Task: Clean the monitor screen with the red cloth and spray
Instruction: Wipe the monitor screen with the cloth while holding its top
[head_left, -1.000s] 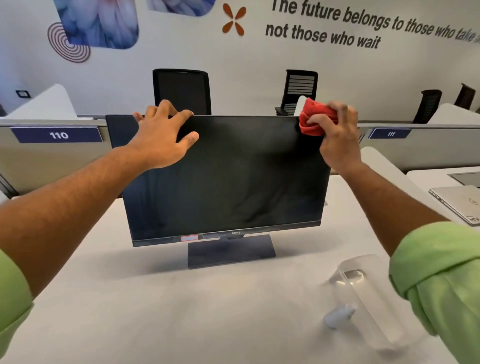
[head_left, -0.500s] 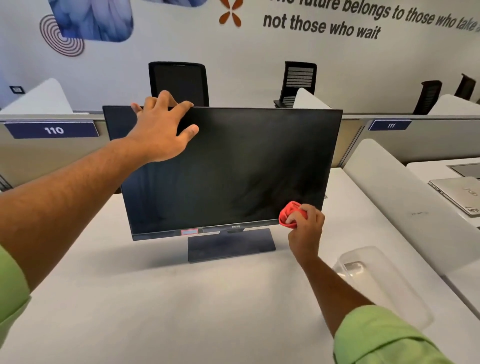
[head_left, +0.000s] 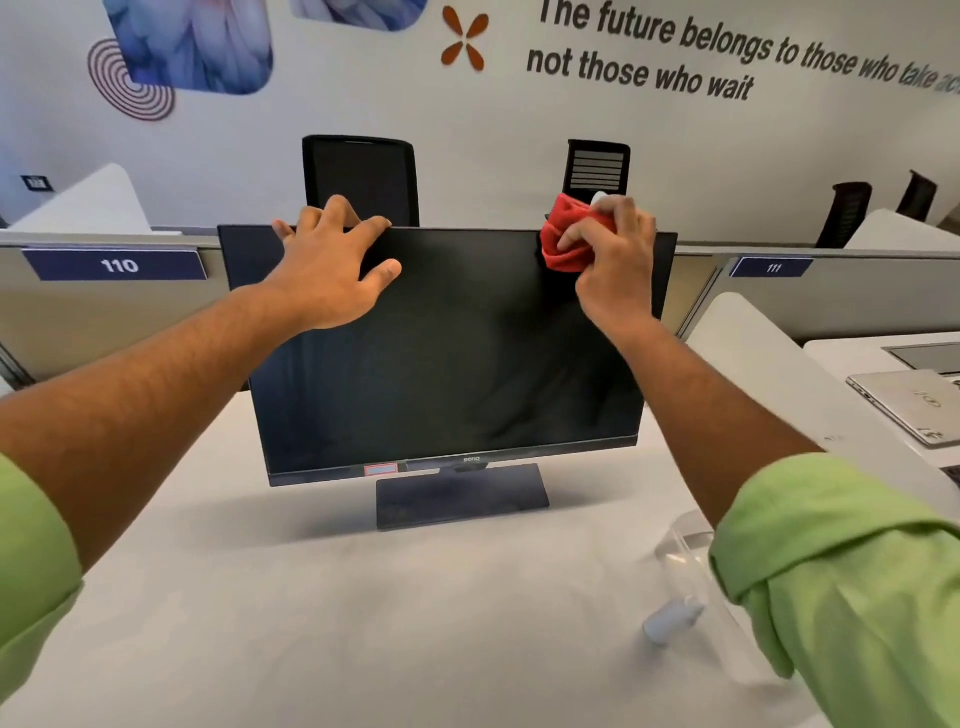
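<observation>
A black monitor (head_left: 457, 364) stands on its flat base on the white desk (head_left: 337, 623), its screen dark. My left hand (head_left: 332, 270) rests on the monitor's top edge left of centre, fingers over the rim and thumb on the screen. My right hand (head_left: 613, 270) grips the bunched red cloth (head_left: 566, 241) and presses it against the screen near the top edge, right of centre. A clear spray bottle (head_left: 675, 597) lies on its side on the desk at the lower right, partly hidden behind my green sleeve.
A closed silver laptop (head_left: 914, 405) lies on the neighbouring desk at the right. A white divider panel (head_left: 769, 374) separates the two desks. Black office chairs (head_left: 363, 176) stand behind the grey partition (head_left: 104, 312) labelled 110 and 111.
My right hand swept the red cloth down to the screen's lower right corner, then back up to the top edge, further left than before. My left hand stayed on the top edge.
</observation>
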